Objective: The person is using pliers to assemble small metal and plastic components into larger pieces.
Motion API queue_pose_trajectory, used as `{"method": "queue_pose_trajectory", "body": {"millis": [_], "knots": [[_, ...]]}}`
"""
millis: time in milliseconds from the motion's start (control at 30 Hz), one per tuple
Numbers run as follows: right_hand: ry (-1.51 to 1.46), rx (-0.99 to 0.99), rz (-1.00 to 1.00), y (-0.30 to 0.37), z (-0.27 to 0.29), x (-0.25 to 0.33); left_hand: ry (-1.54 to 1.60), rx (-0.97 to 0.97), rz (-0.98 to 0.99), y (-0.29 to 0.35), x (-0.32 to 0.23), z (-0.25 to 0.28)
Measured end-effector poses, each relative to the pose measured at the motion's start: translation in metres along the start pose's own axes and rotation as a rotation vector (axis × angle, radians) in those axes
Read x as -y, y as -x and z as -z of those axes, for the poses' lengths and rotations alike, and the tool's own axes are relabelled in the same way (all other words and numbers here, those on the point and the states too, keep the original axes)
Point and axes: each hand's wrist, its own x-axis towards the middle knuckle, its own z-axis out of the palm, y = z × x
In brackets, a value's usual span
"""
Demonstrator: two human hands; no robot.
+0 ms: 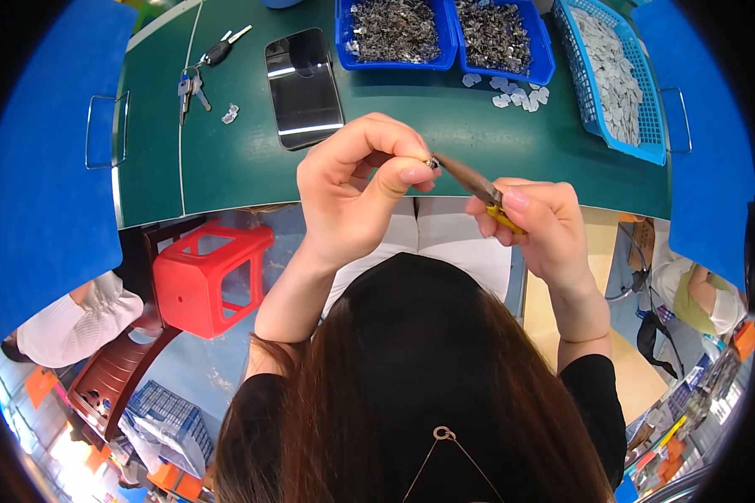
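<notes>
Above the near edge of the green table, my left hand is closed, with thumb and forefinger pinching a small dark metal part. My right hand is wrapped round the yellow grip of a hand tool with a tapered, brownish metal end, like small pliers. The tool's tip points left and meets the small part or lies right beside it. Fingers hide most of the grip and some of the part.
Two blue bins of small metal pieces stand at the back, beside a light-blue basket of flat grey pieces. Several loose pieces lie before them. A phone and keys lie left. A red stool stands below.
</notes>
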Motion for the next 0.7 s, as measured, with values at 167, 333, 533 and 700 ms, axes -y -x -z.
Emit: {"method": "queue_pose_trajectory", "body": {"millis": [167,333,533,700], "knots": [[-0.212,0.123,-0.239,0.001,0.000,0.009,-0.083,0.073,-0.052,0.000,-0.004,0.003],[-0.359,0.163,-0.345,0.000,0.002,0.010,-0.036,0.047,0.022,0.000,-0.007,0.001],[-0.211,0.022,-0.262,-0.002,-0.001,0.000,0.015,-0.028,0.157,-0.001,0.003,0.002],[-0.184,-0.096,-0.174,-0.008,0.015,-0.021,0.053,-0.076,0.200,-0.003,0.006,0.008]]}}
